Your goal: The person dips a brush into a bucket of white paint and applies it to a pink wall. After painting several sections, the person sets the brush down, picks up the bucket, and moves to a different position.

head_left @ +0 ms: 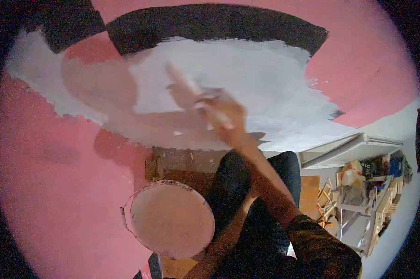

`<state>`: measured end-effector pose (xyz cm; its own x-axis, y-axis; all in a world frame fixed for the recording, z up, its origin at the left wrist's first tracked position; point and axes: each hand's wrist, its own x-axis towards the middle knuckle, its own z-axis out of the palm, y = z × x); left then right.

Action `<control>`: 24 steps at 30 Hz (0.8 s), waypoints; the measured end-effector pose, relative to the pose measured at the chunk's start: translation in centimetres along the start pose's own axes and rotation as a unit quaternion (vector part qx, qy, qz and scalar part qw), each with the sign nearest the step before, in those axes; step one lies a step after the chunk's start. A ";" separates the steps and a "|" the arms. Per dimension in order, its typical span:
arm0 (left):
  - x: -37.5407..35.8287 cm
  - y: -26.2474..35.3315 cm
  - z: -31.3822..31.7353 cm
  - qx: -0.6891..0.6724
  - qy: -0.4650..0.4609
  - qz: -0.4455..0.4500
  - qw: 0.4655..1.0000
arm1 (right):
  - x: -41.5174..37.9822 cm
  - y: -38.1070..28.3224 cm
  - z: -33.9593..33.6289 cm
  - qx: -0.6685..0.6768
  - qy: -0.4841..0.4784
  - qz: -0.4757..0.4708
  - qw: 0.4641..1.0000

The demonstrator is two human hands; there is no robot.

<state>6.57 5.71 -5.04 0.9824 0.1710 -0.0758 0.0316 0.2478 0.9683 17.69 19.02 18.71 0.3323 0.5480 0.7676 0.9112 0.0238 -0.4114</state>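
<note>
My right hand (228, 118) is closed round what looks like a paintbrush (186, 81), blurred by motion, in front of the wall's pale grey-white painted patch (261, 83). My left forearm (226, 232) reaches up from the bottom edge. Where it passes behind my right forearm (270, 181), only a bit of my left hand (253, 194) shows near my legs, with its fingers hidden. To the left of my legs stands a round bucket (170, 221), its contents a smooth pale, pinkish-beige surface in shadow. Dried smears mark its rim.
Pink paint (56, 186) covers the wall around the pale patch, and a black band (214, 21) curves above it. At right are a white ledge (354, 149), a shelf unit (359, 209) with bags and boxes, and wooden pieces (326, 197).
</note>
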 end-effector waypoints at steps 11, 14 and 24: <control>0.6 -3.7 4.4 -0.165 0.072 0.029 0.983 | -13.8 3.0 -18.5 -0.052 0.356 0.230 0.904; 0.7 -5.9 3.7 0.090 0.074 0.181 0.976 | -13.8 3.4 -16.2 -0.165 0.214 0.121 0.955; 0.2 -1.7 0.2 0.005 -0.017 0.006 1.000 | -3.8 -0.2 5.4 0.140 -0.029 0.022 0.990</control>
<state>6.71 5.08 -6.61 0.9885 0.1405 -0.0562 0.0215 0.2373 0.9712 14.97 21.44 13.23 0.3478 0.6011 0.7195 0.7904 0.2247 -0.5699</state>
